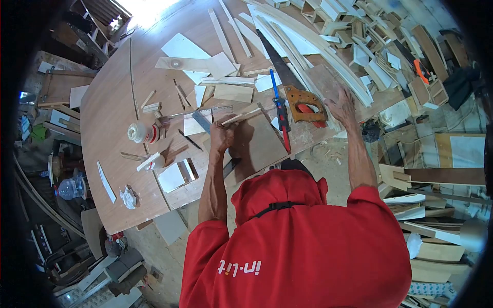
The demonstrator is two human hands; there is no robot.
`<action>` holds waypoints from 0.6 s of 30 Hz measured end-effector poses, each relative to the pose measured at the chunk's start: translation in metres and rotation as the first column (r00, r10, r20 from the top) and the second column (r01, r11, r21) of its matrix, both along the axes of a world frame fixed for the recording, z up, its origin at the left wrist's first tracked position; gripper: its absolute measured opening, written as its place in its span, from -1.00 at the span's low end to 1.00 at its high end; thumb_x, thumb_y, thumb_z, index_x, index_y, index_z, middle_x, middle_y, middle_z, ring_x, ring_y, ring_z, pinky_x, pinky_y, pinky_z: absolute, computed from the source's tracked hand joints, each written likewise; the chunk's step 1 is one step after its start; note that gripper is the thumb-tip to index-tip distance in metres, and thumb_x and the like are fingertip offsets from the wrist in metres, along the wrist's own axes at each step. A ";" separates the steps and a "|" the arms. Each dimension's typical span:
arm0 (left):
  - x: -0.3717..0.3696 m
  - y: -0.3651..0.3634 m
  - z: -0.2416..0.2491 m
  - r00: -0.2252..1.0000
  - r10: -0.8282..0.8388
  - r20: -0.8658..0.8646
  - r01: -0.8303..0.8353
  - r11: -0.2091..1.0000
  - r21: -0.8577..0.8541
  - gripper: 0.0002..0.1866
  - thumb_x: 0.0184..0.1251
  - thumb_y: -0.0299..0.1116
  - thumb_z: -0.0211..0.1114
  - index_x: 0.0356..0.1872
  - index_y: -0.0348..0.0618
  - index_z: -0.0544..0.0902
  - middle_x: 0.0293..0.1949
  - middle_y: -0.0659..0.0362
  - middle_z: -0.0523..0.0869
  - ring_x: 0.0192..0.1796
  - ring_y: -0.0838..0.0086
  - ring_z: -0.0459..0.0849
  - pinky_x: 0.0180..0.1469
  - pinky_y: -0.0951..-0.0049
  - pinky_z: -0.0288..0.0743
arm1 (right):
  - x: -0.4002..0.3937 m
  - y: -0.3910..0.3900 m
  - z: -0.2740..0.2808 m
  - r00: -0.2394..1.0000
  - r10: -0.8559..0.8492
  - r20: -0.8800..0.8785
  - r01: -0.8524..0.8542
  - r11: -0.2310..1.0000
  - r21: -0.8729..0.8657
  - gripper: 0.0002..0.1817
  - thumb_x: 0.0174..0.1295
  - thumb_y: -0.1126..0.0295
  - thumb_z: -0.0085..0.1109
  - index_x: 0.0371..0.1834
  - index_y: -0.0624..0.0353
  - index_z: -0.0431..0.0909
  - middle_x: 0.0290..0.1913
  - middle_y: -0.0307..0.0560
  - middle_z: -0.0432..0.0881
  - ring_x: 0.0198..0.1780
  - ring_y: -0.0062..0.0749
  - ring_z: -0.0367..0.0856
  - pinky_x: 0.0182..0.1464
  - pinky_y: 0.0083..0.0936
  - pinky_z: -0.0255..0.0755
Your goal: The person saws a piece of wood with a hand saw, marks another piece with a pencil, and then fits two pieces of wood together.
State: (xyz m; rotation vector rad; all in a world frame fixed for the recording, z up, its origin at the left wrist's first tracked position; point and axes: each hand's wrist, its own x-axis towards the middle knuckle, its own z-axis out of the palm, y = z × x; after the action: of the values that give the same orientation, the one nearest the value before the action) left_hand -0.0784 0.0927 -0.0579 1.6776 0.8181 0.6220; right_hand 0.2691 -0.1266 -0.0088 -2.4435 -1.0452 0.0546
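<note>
My left hand (222, 136) is closed around a thin wooden strip (244, 116) above a brown board (259, 146). A blue-grey metal blade (201, 122) lies beside that hand. To the right, my right hand (341, 107) has its fingers spread over a flat brown piece (324, 81) and grips nothing visible. Between the hands are a handsaw with a wooden handle (304, 104) and a blue and red bar tool (281, 110). A clear ruler (222, 110) lies behind my left hand.
White glue bottles (141, 133), a small box piece (174, 177) and crumpled material (128, 197) are on the table (110, 108) at left. Long strips (334, 59) and white offcuts (185, 47) lie at the back. Wooden parts (377, 61) are piled at right.
</note>
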 end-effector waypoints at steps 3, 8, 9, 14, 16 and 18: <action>-0.001 0.006 -0.011 0.992 0.051 0.118 -0.040 0.995 -0.092 -0.75 0.14 -0.56 0.31 -0.12 -0.27 0.71 -0.25 0.10 0.78 -0.19 0.54 0.65 -0.08 0.45 0.51 | 0.013 0.000 -0.012 0.997 0.037 -0.066 -0.038 0.999 -0.022 -0.16 0.03 0.07 0.29 0.39 0.16 0.22 0.30 0.17 0.32 0.34 0.07 0.24 0.36 0.00 0.12; 0.000 0.000 0.019 0.994 0.066 -0.088 -0.071 0.996 -0.054 -0.75 0.14 -0.60 0.32 -0.12 -0.26 0.72 -0.24 0.14 0.78 -0.21 0.55 0.65 -0.10 0.48 0.52 | 0.021 -0.002 -0.016 0.986 0.091 -0.139 -0.096 0.995 -0.032 -0.13 0.03 0.08 0.30 0.41 0.20 0.19 0.33 0.19 0.30 0.37 0.08 0.22 0.39 -0.10 0.12; 0.001 0.000 0.021 0.993 0.071 -0.091 -0.076 0.996 -0.055 -0.75 0.14 -0.60 0.32 -0.12 -0.26 0.72 -0.24 0.14 0.78 -0.21 0.55 0.65 -0.10 0.48 0.52 | 0.022 -0.002 -0.016 0.984 0.100 -0.148 -0.106 0.994 -0.032 -0.11 0.02 0.08 0.30 0.41 0.22 0.19 0.34 0.20 0.29 0.38 0.07 0.20 0.39 -0.13 0.13; 0.000 0.005 0.017 0.999 0.043 -0.017 -0.045 0.992 -0.115 -0.76 0.16 -0.63 0.32 -0.13 -0.23 0.73 -0.24 0.18 0.78 -0.20 0.59 0.66 -0.11 0.53 0.53 | 0.026 -0.001 -0.016 0.982 0.122 -0.143 -0.131 0.990 -0.054 -0.10 -0.01 0.09 0.32 0.40 0.27 0.19 0.36 0.26 0.25 0.39 0.07 0.19 0.39 -0.16 0.16; -0.002 0.007 0.024 0.999 0.015 -0.046 -0.020 0.995 -0.099 -0.77 0.20 -0.59 0.30 -0.10 -0.27 0.71 -0.20 0.17 0.77 -0.16 0.58 0.65 -0.05 0.52 0.53 | 0.024 0.000 -0.008 0.983 0.066 -0.171 -0.078 0.995 -0.062 -0.10 -0.02 0.10 0.34 0.38 0.32 0.20 0.36 0.28 0.24 0.38 0.07 0.21 0.39 -0.17 0.17; -0.001 0.007 0.029 0.997 -0.013 -0.074 0.006 0.997 -0.082 -0.77 0.24 -0.56 0.29 -0.07 -0.31 0.69 -0.17 0.16 0.77 -0.11 0.57 0.64 0.00 0.50 0.52 | 0.026 -0.001 -0.010 0.981 0.082 -0.173 -0.095 0.993 -0.068 -0.10 -0.02 0.10 0.34 0.37 0.33 0.21 0.36 0.27 0.25 0.38 0.08 0.22 0.39 -0.17 0.17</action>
State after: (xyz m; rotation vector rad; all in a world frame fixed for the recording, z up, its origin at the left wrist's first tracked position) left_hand -0.0798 0.1000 -0.0292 1.6369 0.8771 0.5149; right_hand 0.2953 -0.1278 -0.0188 -2.4079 -1.0925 0.3326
